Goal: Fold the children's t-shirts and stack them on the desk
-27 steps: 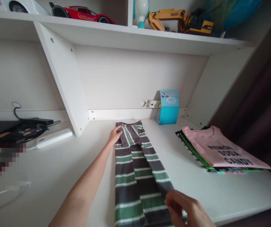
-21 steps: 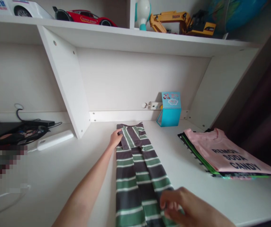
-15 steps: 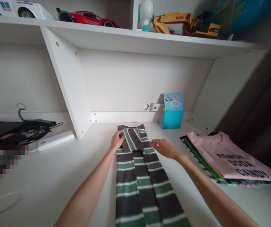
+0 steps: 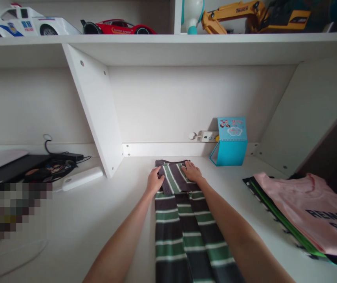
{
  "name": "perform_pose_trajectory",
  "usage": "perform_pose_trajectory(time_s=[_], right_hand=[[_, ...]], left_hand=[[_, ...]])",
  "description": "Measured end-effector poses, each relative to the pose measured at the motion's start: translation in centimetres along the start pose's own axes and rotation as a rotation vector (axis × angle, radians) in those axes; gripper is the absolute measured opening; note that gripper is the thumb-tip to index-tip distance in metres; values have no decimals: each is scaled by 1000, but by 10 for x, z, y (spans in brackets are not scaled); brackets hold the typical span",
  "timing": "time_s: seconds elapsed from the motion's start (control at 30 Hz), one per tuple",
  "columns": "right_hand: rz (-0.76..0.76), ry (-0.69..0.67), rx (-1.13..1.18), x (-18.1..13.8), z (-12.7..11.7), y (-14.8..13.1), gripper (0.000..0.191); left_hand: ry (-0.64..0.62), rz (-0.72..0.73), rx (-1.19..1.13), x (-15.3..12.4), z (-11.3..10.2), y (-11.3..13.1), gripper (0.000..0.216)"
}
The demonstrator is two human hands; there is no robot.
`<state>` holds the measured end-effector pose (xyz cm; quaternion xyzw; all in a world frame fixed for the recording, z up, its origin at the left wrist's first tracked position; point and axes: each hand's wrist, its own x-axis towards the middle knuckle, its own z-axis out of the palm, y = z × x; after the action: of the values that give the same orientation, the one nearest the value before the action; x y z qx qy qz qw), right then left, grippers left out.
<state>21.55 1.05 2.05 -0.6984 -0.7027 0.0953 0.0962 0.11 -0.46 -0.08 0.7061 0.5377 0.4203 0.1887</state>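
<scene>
A green, dark and white striped shirt (image 4: 166, 236) lies in a long narrow strip on the white desk, with a sleeve-like flap (image 4: 173, 181) folded across its far end. At the left edge of that flap, my left hand (image 4: 154, 181) is closed on the cloth, thumb and forefinger at the fabric. My right hand (image 4: 192, 171) rests flat with fingers stretched out on the flap's upper right part. Beneath my right forearm, part of the shirt's right side is hidden, and its near end runs out of view.
A stack of folded shirts with a pink shirt (image 4: 301, 212) on top lies at right. Behind stands a blue desk calendar (image 4: 231, 153) beside a power socket (image 4: 208, 136). At left are a white power strip (image 4: 83, 179) and cables (image 4: 53, 167). Toys line the shelf (image 4: 156, 39) above.
My right hand has moved from beside the shirt onto the flap and flattened there. My left hand stays at the flap's left edge. The view has shifted, with things appearing farther right.
</scene>
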Motion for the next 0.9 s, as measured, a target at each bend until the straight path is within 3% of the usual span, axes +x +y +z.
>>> perform_pose_trajectory(time_s=[0.1,0.2,0.37,0.43,0.57,0.7,0.83,0.9], right_hand=[[-45,-31,-10,-15,-6,-2,60],[-146,-81,-21,-58,-7,-2,62],[-391,-81,-19,-184,-4,17,65],[-468,-59,-41,-239,-6,26,63],[-649,62,-208,-318,-3,41,65],[-782,300,-364,-349,10,54,58],[-821,363,-448,-354,11,59,56],[-828,369,-462,-354,9,58,56]], left_hand=[[40,21,8,0,1,-1,39],[57,38,47,0,3,-1,31],[102,88,302,-1,1,3,28],[59,101,413,-2,0,6,30],[-94,19,555,-6,0,19,32],[-316,52,629,-26,-13,48,39],[-743,231,549,-87,-57,88,60],[-868,297,517,-134,-86,107,72]])
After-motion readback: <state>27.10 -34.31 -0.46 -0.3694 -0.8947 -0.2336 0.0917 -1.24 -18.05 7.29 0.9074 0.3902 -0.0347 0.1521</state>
